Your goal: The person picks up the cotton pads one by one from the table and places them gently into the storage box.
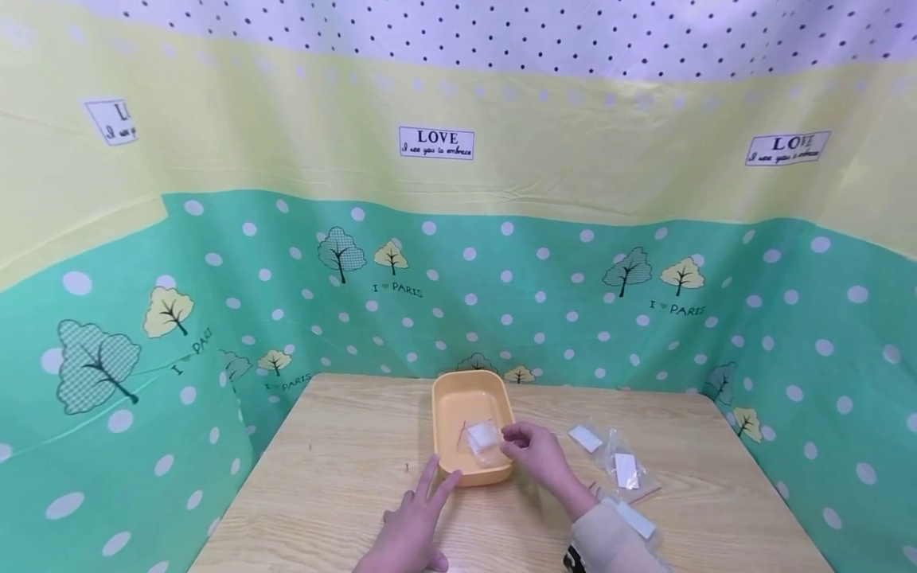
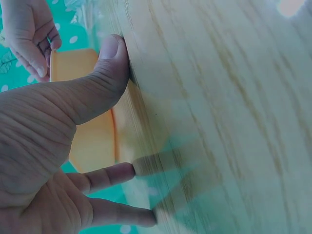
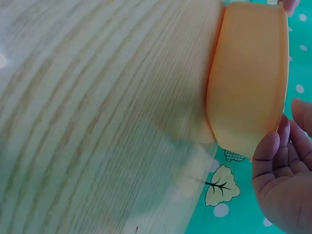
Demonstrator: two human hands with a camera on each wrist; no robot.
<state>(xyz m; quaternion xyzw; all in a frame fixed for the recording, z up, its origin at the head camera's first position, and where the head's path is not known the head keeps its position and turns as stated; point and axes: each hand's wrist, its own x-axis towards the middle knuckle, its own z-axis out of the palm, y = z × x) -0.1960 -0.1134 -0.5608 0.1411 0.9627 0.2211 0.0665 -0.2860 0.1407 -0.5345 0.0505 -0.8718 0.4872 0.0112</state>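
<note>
While left hand (image 1: 410, 521) steadies tray (image 1: 450, 398), right hand (image 1: 539, 454) hovers.

bare hands, right arm in a pale beige sleeve (image 1: 609, 541).

Yellow-orange tray (image 1: 450, 398): shallow rounded-rectangle plastic dish, upright on the wooden table, long axis running away from the person. Near-left corner is touching or just beside the left hand's (image 1: 408, 529) extended fingertips; the near-right rim sits under the right hand (image 1: 537, 454). The left wrist view shows the tray wall just beyond the thumb (image 2: 105, 63).

Small clear bag (image 1: 481, 439): crumpled transparent plastic with a white patch inside, lying in the near half of the tray, right at the right hand's fingertips. Touching or pinched, can't tell. Thin red line on the tray floor just left of the bag, too small to identify.
</note>
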